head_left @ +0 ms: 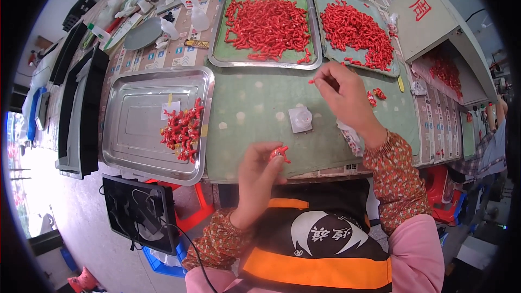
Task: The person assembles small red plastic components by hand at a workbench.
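My left hand (259,171) is closed on a small red figurine (279,153), held between thumb and fingers above the near edge of the green cloth (244,125). Farther off to the right, my right hand (341,88) pinches a tiny red piece (311,81) at its fingertips. Between the two hands a small clear cup (304,119) stands on a white square pad. Beyond my right hand lies a metal tray (216,54) lined in green and heaped with small red parts (268,24). To the left, another metal tray (125,130) bears a cluster of red figurines (184,130).
A second heap of red parts (355,32) fills a tray at the far right, beside a white open-fronted box (434,21). Two red figurines (379,94) lie right of my right hand. White bottles (199,17) and a grey round plate (143,33) stand far left. A black bin (81,114) borders the left.
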A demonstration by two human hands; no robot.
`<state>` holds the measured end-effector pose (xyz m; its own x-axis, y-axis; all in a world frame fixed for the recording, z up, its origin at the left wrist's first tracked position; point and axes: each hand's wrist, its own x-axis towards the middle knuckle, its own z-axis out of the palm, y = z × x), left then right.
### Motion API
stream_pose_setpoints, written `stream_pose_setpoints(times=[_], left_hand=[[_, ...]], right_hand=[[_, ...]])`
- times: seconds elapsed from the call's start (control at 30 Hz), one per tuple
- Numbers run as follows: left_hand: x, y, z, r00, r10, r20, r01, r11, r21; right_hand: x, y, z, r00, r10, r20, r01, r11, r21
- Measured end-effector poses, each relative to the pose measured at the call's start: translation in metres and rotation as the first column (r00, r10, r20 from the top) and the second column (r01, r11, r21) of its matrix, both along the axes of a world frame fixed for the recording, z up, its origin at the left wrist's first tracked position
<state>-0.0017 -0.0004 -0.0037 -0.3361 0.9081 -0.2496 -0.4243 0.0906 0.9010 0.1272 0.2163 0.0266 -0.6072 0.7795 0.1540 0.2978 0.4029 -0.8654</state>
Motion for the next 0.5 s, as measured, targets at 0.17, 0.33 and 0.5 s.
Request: stream_pose_setpoints(times=[0.17,0.33,0.5], left_hand=[[0.002,0.001,0.001,0.999,0.010,-0.039,-0.010,1.000,0.001],[0.001,0.002,0.001,1.000,0.003,0.004,-0.003,1.000,0.020],[-0.001,0.000,-0.004,1.000,0.006,0.012,-0.006,0.999,0.032]], right_hand=[[-0.024,0.044,-0.018,0.983,-0.075,0.168,-0.035,0.821,0.570],[-0.045,0.064,-0.023,0.965,-0.062,0.254,-0.108,0.790,0.603],[-0.063,0.079,-0.033,0.931,-0.019,0.363,-0.235,0.731,0.641]])
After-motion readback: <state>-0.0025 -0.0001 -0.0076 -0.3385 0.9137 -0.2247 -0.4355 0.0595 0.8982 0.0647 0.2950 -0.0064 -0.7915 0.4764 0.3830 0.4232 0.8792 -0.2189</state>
